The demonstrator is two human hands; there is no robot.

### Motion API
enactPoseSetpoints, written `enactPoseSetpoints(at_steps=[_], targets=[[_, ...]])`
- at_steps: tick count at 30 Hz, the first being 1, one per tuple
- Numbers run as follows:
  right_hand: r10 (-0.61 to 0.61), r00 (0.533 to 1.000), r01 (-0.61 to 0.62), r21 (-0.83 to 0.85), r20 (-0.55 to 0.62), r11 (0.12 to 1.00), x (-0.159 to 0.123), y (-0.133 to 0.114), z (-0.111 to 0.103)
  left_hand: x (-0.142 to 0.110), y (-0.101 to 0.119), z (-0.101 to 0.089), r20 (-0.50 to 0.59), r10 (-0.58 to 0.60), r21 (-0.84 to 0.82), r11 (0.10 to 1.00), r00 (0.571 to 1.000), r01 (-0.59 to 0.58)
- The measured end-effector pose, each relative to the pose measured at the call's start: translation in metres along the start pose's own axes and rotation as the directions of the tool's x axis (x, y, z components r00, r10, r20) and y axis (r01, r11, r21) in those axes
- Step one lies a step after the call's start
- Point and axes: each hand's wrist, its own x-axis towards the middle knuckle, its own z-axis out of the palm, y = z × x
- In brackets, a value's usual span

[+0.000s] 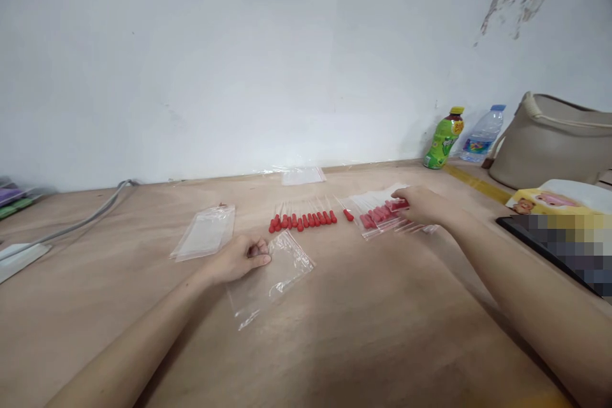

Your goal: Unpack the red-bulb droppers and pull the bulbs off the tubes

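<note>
Pinched between my left hand's [248,256] thumb and fingers is a clear zip bag [287,274], which lies flat and looks empty. Beyond it, several glass droppers with red rubber bulbs [301,220] lie in a row, bulbs toward me. One more dropper [349,215] lies apart at the right of the row. Farther right, my right hand [415,203] reaches over clear bags of red-bulbed droppers [375,215], its fingers closed at their right side on a bag. The exact grip is partly hidden and slightly blurred.
A stack of clear zip bags [206,233] lies left, another bag [303,175] by the wall. A green bottle [444,139], a water bottle [482,134], a beige bag [554,140] and a dark flat device [554,255] stand or lie right. A grey cable [102,207] runs left.
</note>
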Motion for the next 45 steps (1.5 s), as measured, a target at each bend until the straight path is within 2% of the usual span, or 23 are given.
enactPoseSetpoints(at_steps=[3, 4, 6, 7, 9, 11, 12, 13, 14, 15, 16, 18, 19, 20, 22, 23, 26, 29, 30, 33, 38, 41, 45], targets=[[0.049, 0.999, -0.049, -0.042, -0.023, 0.998, 0.002, -0.003, -0.001, 0.003, -0.010, -0.014, -0.179, -0.042, -0.066, 0.997, 0.983, 0.030], [0.078, 0.995, -0.082, -0.058, -0.065, 0.995, 0.001, -0.005, -0.002, 0.005, -0.017, -0.021, -0.286, -0.093, -0.096, 0.993, 0.954, 0.068], [0.141, 0.963, -0.163, -0.080, -0.228, 0.983, -0.001, -0.009, -0.006, 0.006, -0.037, -0.037, -0.491, -0.211, -0.141, 0.977, 0.845, 0.162], [0.180, 0.923, -0.217, -0.074, -0.340, 0.973, -0.003, -0.011, -0.010, 0.005, -0.047, -0.045, -0.562, -0.270, -0.129, 0.962, 0.782, 0.240], [0.257, 0.789, -0.313, -0.005, -0.558, 0.950, -0.009, -0.017, -0.019, 0.000, -0.067, -0.058, -0.650, -0.341, -0.006, 0.896, 0.679, 0.444], [0.326, 0.649, -0.327, 0.135, -0.687, 0.935, -0.014, -0.025, -0.030, -0.006, -0.081, -0.063, -0.659, -0.362, 0.037, 0.860, 0.659, 0.509], [0.356, 0.609, -0.280, 0.228, -0.709, 0.932, -0.017, -0.031, -0.035, -0.009, -0.086, -0.063, -0.654, -0.371, 0.053, 0.847, 0.659, 0.529], [0.384, 0.605, -0.195, 0.337, -0.698, 0.921, -0.019, -0.038, -0.039, -0.011, -0.089, -0.062, -0.649, -0.379, 0.062, 0.838, 0.660, 0.542], [0.415, 0.629, -0.088, 0.470, -0.657, 0.878, -0.021, -0.047, -0.041, -0.013, -0.091, -0.060, -0.650, -0.385, 0.073, 0.826, 0.655, 0.558], [0.448, 0.682, 0.010, 0.619, -0.579, 0.785, -0.022, -0.058, -0.041, -0.013, -0.092, -0.057, -0.658, -0.384, 0.087, 0.815, 0.647, 0.573], [0.462, 0.767, 0.068, 0.772, -0.445, 0.632, -0.024, -0.071, -0.038, -0.013, -0.092, -0.055, -0.674, -0.378, 0.100, 0.805, 0.635, 0.585], [0.355, 0.926, 0.028, 0.962, -0.128, 0.273, -0.029, -0.101, -0.024, -0.011, -0.087, -0.052, -0.726, -0.340, 0.129, 0.787, 0.598, 0.604], [0.254, 0.967, -0.032, 0.994, 0.006, 0.100, -0.032, -0.116, -0.014, -0.009, -0.083, -0.050, -0.762, -0.292, 0.153, 0.786, 0.577, 0.599], [0.142, 0.983, -0.111, 0.993, 0.116, -0.043, -0.036, -0.131, -0.004, -0.006, -0.076, -0.049, -0.795, -0.223, 0.187, 0.794, 0.564, 0.578], [-0.025, 0.964, -0.263, 0.939, 0.264, -0.223, -0.046, -0.157, 0.016, -0.002, -0.057, -0.042, -0.821, -0.035, 0.282, 0.843, 0.570, 0.458], [-0.107, 0.944, -0.331, 0.903, 0.313, -0.273, -0.051, -0.166, 0.024, 0.000, -0.044, -0.036, -0.795, 0.061, 0.328, 0.880, 0.604, 0.343], [-0.244, 0.903, -0.417, 0.858, 0.354, -0.299, -0.061, -0.175, 0.035, -0.002, 0.001, -0.007, -0.647, 0.265, 0.318, 0.946, 0.715, -0.063], [-0.332, 0.888, -0.414, 0.868, 0.319, -0.273, -0.065, -0.170, 0.034, -0.011, 0.039, 0.027, -0.357, 0.374, 0.225, 0.924, 0.856, -0.310], [-0.341, 0.881, -0.421, 0.871, 0.327, -0.253, -0.064, -0.168, 0.033, -0.014, 0.047, 0.036, -0.272, 0.401, 0.190, 0.914, 0.875, -0.360], [-0.290, 0.884, -0.429, 0.883, 0.367, -0.189, -0.063, -0.167, 0.032, -0.019, 0.056, 0.052, -0.152, 0.442, 0.108, 0.896, 0.884, -0.430], [-0.128, 0.904, -0.426, 0.890, 0.409, -0.162, -0.060, -0.177, 0.031, -0.015, 0.050, 0.054, -0.181, 0.448, 0.072, 0.894, 0.876, -0.442], [-0.125, 0.904, -0.424, 0.892, 0.408, -0.158, -0.060, -0.180, 0.032, -0.011, 0.047, 0.053, -0.184, 0.468, 0.103, 0.884, 0.864, -0.457], [-0.143, 0.910, -0.409, 0.900, 0.389, -0.148, -0.060, -0.180, 0.034, -0.005, 0.041, 0.054, -0.155, 0.558, 0.192, 0.827, 0.816, -0.529]])
